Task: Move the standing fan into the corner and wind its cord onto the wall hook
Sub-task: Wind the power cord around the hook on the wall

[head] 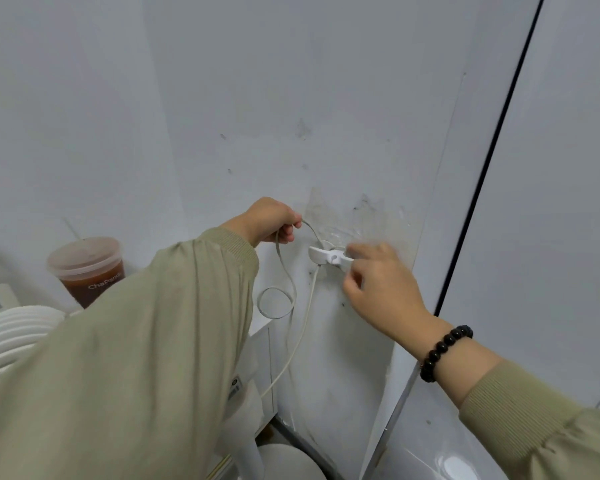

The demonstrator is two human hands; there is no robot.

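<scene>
Head view: we see the fingers (286,233) of the left hand (267,220) pinching the white cord (287,271) just left of the wall hook (321,254), the right hand (378,285) blurred but seemingly gripping that hook's end, the cord looping down toward the fan (248,452) in the corner below.

The left hand (269,220) is pinching the white cord (280,258) at 10 o'clock from the wall hook (321,254), and the cord is hanging down in a small loop at 7 o'clock. The right hand (378,285), a little blurred, is pinching the hook's end from 4 o'clock. A brown drink cup (85,268) is standing at 9 o'clock, well apart
</scene>
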